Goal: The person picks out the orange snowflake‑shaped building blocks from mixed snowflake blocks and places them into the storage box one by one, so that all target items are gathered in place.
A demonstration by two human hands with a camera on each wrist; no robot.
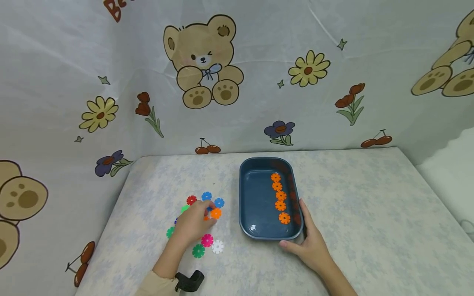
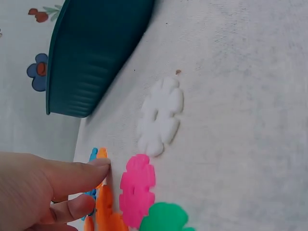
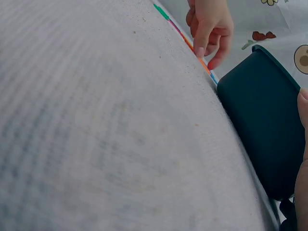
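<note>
In the head view, the left hand (image 1: 193, 222) has thumb and forefinger parted around an orange disc (image 1: 217, 213) left of the blue tray (image 1: 255, 197), whose near right corner the right hand (image 1: 312, 246) grips; left wrist, a white disc (image 2: 161, 118) lies nearer; right wrist, any pinch is unclear.

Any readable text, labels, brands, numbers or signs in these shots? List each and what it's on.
"Be": brown lettering on the printed backdrop, top left of the head view; the rest of the word is cut off by the frame edge.
No other text: none visible on the dark blue tray or the flower-shaped pieces.
</note>
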